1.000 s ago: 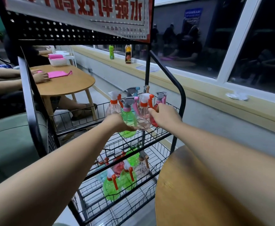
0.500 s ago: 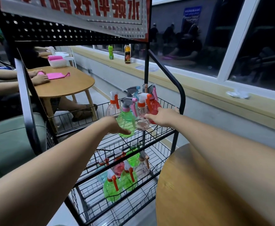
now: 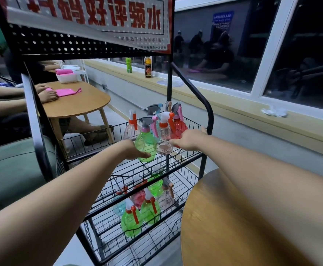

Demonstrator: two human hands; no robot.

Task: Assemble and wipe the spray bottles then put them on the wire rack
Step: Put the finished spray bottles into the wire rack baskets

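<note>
In the wire rack's (image 3: pixel 208 116) top basket, the left hand (image 3: pixel 132 150) grips the green bottle (image 3: pixel 146 144). At its 3 o'clock the right hand (image 3: pixel 189 140) touches the clear bottle (image 3: pixel 164 143), its fingers' grip unclear. A nudge could topple the crowded red bottle (image 3: pixel 179 127) at 12 o'clock.

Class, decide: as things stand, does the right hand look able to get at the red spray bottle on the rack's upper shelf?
Probably yes: the right hand is right beside the red spray bottle, with nothing between them.
</note>
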